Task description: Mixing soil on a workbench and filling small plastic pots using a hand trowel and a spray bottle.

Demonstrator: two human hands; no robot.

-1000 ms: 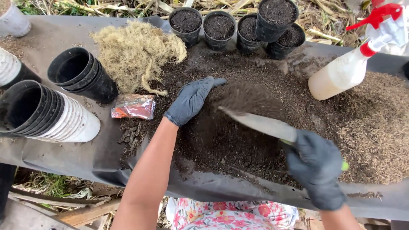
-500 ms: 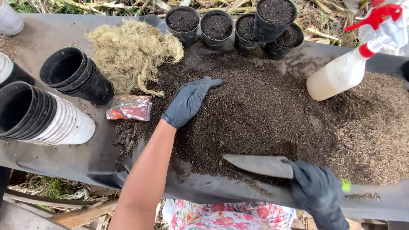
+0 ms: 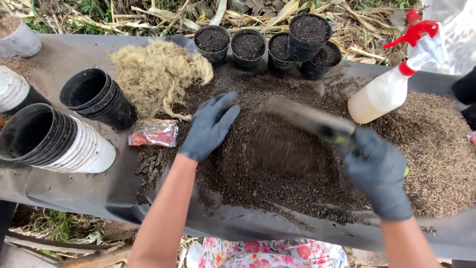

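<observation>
My left hand (image 3: 210, 126) lies flat and open on the near-left edge of the soil heap (image 3: 277, 154), fingers spread, I think to keep the pile from sliding toward the foil packet (image 3: 153, 133). My right hand (image 3: 379, 171) is clenched around the trowel (image 3: 310, 118) handle, the blurred blade slanting up-left over the heap's middle, between both hands. The filled pots (image 3: 277, 42) stand just past the heap on the tabletop (image 3: 59, 191), the spray bottle (image 3: 391, 84) beside my right hand, empty pots (image 3: 96, 97) stacked well left.
</observation>
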